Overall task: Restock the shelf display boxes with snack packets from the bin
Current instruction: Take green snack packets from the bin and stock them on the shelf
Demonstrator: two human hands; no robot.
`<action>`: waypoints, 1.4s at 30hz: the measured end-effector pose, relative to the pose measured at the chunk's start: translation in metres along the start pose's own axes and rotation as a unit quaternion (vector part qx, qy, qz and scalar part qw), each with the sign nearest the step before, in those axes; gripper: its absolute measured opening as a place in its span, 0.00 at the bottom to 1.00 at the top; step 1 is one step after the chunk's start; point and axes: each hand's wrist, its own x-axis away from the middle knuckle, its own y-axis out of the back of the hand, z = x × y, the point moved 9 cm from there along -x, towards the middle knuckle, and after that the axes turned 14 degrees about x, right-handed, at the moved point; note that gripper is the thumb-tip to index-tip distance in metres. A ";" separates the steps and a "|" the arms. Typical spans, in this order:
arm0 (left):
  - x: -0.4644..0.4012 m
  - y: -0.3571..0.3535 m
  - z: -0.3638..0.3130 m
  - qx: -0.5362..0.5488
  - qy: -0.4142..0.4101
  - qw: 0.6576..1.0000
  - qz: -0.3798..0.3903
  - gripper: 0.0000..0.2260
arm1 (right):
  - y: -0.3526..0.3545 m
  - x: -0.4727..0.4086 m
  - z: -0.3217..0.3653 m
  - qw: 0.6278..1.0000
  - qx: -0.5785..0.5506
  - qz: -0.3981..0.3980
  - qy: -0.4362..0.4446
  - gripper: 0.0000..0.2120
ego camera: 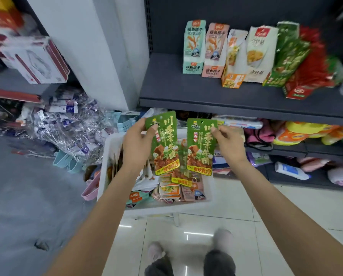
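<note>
Two green snack packets hang mid-frame above the white bin (pixel 109 156): left hand (pixel 137 142) fingers pinch one packet (pixel 164 144), right hand (pixel 229 144) fingers pinch the other (pixel 199 148).

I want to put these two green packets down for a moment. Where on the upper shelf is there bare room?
The shelf is bare left of the teal box, out to its left end, and along the front strip before the boxes. From the teal box rightward to the red box the display boxes stand packed side by side. The bin below is full.
</note>
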 end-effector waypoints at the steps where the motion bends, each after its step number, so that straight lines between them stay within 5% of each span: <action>1: -0.005 -0.011 -0.010 -0.012 -0.021 1.000 0.004 0.03 | 0.015 -0.005 -0.001 1.000 -0.002 -0.011 0.008 0.18; 19: -0.048 -0.274 -0.160 -0.081 -0.155 0.982 -0.067 0.06 | 0.286 -0.154 -0.070 0.988 -0.043 -0.056 0.139 0.11; 27: -0.111 -0.333 -0.197 -0.111 -0.198 0.973 -0.049 0.06 | 0.337 -0.232 -0.089 0.987 -0.076 -0.090 0.110 0.03; 42: -0.262 -0.400 -0.215 -0.051 -0.220 0.973 0.036 0.03 | 0.371 -0.353 -0.068 0.959 -0.190 -0.190 0.088 0.10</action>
